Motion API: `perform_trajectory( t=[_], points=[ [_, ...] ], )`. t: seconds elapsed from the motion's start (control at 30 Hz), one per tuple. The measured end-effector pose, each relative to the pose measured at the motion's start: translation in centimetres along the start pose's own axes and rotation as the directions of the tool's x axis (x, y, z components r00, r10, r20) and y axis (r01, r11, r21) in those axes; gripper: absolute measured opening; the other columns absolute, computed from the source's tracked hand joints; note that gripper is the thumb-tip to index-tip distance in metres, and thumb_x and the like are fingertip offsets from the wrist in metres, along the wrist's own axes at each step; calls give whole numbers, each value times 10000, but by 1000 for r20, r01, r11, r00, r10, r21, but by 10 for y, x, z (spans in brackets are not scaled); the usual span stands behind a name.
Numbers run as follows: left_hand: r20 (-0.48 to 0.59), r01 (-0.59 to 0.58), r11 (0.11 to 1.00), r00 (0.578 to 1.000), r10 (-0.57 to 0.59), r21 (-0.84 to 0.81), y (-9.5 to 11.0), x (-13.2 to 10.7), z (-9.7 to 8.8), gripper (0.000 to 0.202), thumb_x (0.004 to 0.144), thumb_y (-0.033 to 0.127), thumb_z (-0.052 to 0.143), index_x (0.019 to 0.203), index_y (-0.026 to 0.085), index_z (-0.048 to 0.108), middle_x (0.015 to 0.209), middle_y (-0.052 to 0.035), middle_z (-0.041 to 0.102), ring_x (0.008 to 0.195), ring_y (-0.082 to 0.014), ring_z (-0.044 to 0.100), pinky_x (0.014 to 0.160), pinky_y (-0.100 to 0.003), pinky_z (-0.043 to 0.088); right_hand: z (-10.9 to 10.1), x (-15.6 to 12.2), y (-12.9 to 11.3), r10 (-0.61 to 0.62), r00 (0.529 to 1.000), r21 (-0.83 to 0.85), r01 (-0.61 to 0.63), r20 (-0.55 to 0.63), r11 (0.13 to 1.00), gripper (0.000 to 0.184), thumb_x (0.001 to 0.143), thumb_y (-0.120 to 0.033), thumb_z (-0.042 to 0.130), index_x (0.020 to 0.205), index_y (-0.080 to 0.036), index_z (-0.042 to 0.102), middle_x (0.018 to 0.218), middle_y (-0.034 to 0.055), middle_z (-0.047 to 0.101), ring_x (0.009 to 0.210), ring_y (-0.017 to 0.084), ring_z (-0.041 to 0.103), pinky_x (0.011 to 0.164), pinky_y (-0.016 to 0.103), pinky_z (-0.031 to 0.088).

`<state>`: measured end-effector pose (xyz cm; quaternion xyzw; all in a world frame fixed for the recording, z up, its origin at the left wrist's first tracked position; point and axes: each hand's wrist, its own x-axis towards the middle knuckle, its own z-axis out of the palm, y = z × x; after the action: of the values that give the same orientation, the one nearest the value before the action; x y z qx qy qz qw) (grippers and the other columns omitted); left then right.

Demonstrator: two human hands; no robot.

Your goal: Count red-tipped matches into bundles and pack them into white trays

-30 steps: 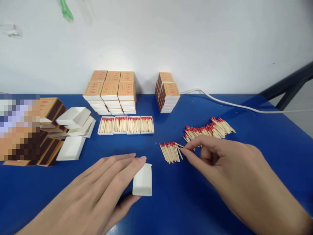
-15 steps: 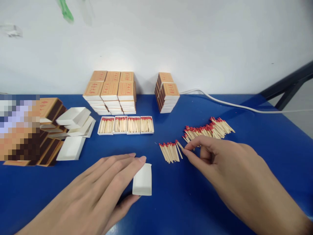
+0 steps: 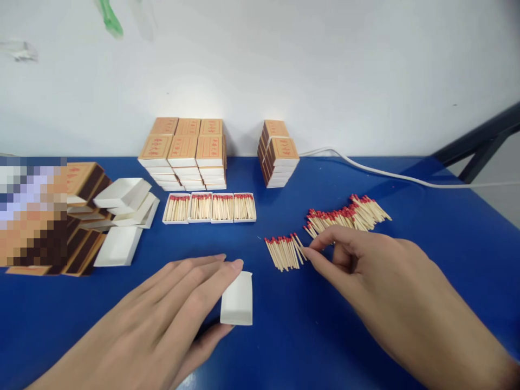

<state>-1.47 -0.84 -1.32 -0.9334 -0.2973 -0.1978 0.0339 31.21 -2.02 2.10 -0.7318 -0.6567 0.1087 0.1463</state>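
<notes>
My left hand [image 3: 179, 309] grips a white matchbox tray [image 3: 237, 298] on the blue table, fingers along its far left side and thumb at its near edge. No matches show in the visible part of that tray. To its right lies a small row of red-tipped matches [image 3: 283, 253]. At that row's right end, my right hand [image 3: 365, 281] has thumb and index finger pinched at a single match [image 3: 299, 246], which slants beside the others. Just beyond my right fingers is a larger match pile [image 3: 345, 216], partly hidden by the hand.
Several match-filled trays [image 3: 209, 207] stand side by side. Behind them are stacked closed matchboxes [image 3: 182, 151] and a smaller stack [image 3: 278, 154]. White trays [image 3: 117, 245] and box sleeves [image 3: 83, 252] lie at left. A white cable [image 3: 385, 172] runs along the back right.
The match in my right fingers has come down and now lies closer along the small row's right end. My left hand and its tray stay in place.
</notes>
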Motion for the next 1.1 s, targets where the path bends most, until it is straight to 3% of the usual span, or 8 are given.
perform_trajectory(
  t=[0.13, 0.67, 0.87, 1.1],
  points=[
    [-8, -2, 1000, 1000, 2, -6, 0, 2, 0, 495, 1298, 393, 516, 1745, 193, 583, 1571, -39, 822, 1382, -217, 831, 1212, -404, 644, 3, -1, -2, -32, 999, -13, 32, -25, 999, 298, 1050, -501, 656, 821, -323, 728, 574, -26, 654, 462, 221, 580, 487, 356, 333],
    [-6, 5, 1000, 1000, -5, -16, 1, -1, -1, 509, 1288, 390, 550, 1757, 195, 584, 1595, -41, 807, 1402, -217, 818, 1233, -399, 626, 1, -2, -4, -22, 998, 43, 19, 59, 999, 321, 1074, -514, 646, 834, -331, 756, 595, -22, 683, 495, 229, 598, 528, 362, 354],
    [3, -2, 1000, 1000, 2, -23, 0, 2, 0, 506, 1307, 389, 520, 1771, 192, 561, 1625, -10, 781, 1465, -182, 764, 1334, -366, 469, 2, -1, -2, -35, 997, 40, 32, 66, 999, 325, 1085, -516, 633, 844, -333, 750, 607, -21, 693, 506, 239, 613, 534, 360, 347],
    [11, 3, 999, 1000, -3, -37, -1, 1, 0, 496, 1308, 395, 522, 1760, 198, 568, 1631, -2, 780, 1480, -178, 751, 1345, -370, 443, 0, -2, -2, -39, 997, 64, 34, 70, 997, 319, 1075, -494, 601, 848, -339, 762, 632, -20, 722, 533, 245, 647, 542, 367, 367]
  ],
)
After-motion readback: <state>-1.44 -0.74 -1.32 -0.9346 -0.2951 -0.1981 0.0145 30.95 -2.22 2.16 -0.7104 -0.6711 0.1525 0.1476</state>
